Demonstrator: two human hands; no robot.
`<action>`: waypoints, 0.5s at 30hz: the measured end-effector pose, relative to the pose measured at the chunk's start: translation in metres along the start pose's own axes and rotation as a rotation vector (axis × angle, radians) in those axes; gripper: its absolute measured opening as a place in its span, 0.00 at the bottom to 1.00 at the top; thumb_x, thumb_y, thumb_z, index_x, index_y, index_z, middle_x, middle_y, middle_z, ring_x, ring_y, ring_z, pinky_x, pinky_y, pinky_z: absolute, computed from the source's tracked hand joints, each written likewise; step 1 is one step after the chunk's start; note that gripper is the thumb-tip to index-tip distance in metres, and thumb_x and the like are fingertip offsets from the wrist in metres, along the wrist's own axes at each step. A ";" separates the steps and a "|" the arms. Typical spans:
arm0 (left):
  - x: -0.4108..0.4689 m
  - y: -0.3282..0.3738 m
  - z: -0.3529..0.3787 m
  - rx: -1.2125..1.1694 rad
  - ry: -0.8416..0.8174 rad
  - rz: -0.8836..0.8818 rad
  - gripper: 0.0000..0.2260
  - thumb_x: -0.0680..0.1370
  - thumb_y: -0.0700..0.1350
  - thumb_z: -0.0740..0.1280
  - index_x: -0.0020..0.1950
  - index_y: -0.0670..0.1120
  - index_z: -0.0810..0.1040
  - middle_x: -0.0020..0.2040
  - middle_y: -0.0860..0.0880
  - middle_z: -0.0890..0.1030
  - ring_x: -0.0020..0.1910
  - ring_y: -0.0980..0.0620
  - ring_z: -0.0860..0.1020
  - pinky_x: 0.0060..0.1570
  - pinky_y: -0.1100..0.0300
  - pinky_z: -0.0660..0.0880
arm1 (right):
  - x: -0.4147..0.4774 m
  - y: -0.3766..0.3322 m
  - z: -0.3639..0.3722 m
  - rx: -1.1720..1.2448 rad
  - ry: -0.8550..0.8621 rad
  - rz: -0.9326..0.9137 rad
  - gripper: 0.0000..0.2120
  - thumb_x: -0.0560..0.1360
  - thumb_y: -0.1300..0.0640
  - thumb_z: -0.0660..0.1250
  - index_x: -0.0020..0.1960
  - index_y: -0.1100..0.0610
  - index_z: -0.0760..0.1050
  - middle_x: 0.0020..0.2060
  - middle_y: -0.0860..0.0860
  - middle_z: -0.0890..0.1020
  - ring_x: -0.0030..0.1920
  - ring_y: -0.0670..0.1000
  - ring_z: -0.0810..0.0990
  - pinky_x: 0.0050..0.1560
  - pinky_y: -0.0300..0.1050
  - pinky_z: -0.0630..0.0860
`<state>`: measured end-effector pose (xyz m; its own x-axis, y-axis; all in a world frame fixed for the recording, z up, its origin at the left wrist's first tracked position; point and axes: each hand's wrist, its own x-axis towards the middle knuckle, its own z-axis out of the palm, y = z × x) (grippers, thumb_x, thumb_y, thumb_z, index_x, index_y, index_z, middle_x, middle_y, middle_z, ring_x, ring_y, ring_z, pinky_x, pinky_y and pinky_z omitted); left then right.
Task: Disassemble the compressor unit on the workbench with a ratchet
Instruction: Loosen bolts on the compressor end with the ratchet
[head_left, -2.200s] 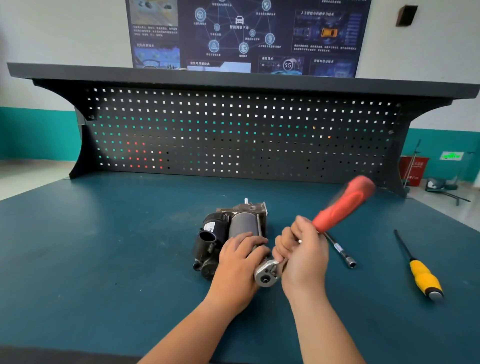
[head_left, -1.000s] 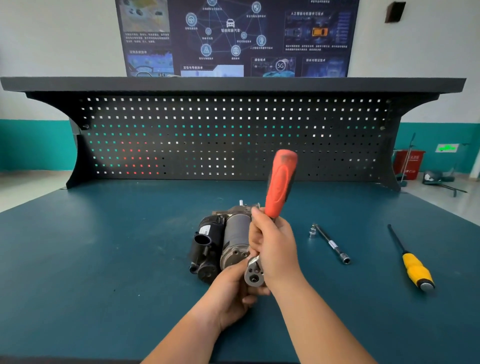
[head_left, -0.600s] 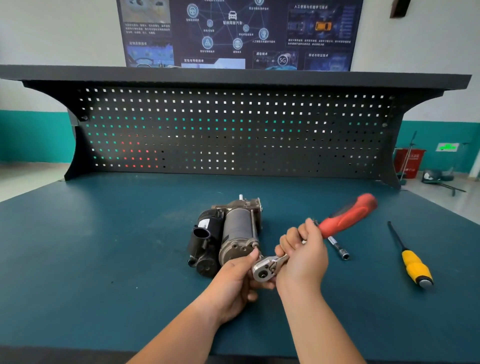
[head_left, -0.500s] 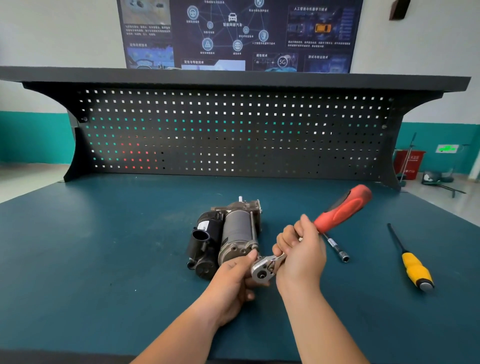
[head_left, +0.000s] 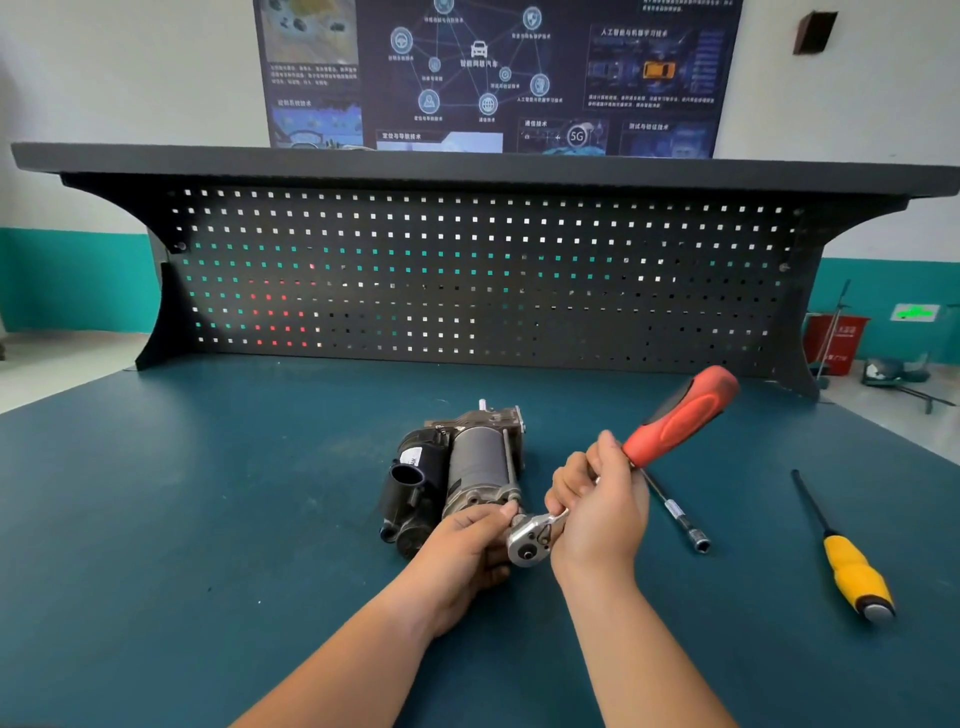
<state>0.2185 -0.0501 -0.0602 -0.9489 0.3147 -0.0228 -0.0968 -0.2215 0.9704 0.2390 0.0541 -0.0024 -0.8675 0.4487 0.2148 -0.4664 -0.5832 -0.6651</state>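
1. Currently, the compressor unit (head_left: 462, 473) lies on its side near the middle of the tabletop (head_left: 208, 493). Its near end cap faces me, which puts the end fasteners within reach of the tool.
2. My right hand (head_left: 597, 514) has its fingers wrapped round the metal shank of the ratchet (head_left: 680, 415), just below the red grip. The handle angles up and away to the right. I judge that choking up like this favours short, quick swings over leverage.
3. My left hand (head_left: 462, 556) curls round the ratchet's head where it meets the compressor's near end, with the thumb against the head. I judge it is there to steady the head on its fastener. Socket and bolt head are hidden under the fingers, so I cannot tell whether the drive is seated.
4. A long through-bolt (head_left: 511, 462) runs along the compressor's right flank and ends near the ratchet head. I take that bolt to be the one in hand.
5. An extension bar (head_left: 675, 512) lies on the tabletop just right of my right hand, beneath the line of the raised handle. A low swing to that side could clip it.
6. The yellow-handled screwdriver (head_left: 852, 571) lies farther right, well apart from the work, with the tabletop's right edge beyond it.
7. The pegboard back panel (head_left: 467, 280) stands well behind the compressor, so an upward and forward arc has room.
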 end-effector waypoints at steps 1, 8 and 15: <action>0.005 0.001 0.001 -0.008 0.009 -0.012 0.09 0.74 0.51 0.66 0.35 0.50 0.78 0.33 0.51 0.79 0.30 0.58 0.76 0.31 0.66 0.70 | 0.007 0.000 -0.001 -0.010 0.001 0.008 0.21 0.80 0.60 0.54 0.28 0.52 0.58 0.20 0.45 0.60 0.20 0.44 0.57 0.21 0.34 0.58; 0.043 0.006 0.018 -0.052 0.102 -0.045 0.11 0.76 0.51 0.66 0.35 0.51 0.74 0.33 0.53 0.75 0.32 0.56 0.75 0.33 0.64 0.67 | 0.061 0.003 -0.007 -0.059 -0.014 0.087 0.18 0.79 0.59 0.54 0.32 0.53 0.56 0.19 0.44 0.59 0.20 0.44 0.55 0.21 0.35 0.56; 0.056 -0.006 0.020 -0.105 0.185 -0.081 0.15 0.71 0.56 0.71 0.29 0.50 0.73 0.27 0.54 0.74 0.28 0.57 0.77 0.26 0.67 0.67 | 0.078 0.011 -0.011 -0.056 -0.036 0.128 0.18 0.80 0.58 0.54 0.32 0.52 0.55 0.19 0.44 0.57 0.19 0.44 0.54 0.20 0.35 0.56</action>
<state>0.1723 -0.0124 -0.0619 -0.9747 0.1630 -0.1528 -0.1966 -0.3002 0.9334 0.1681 0.0900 -0.0009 -0.9255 0.3476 0.1506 -0.3418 -0.5949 -0.7275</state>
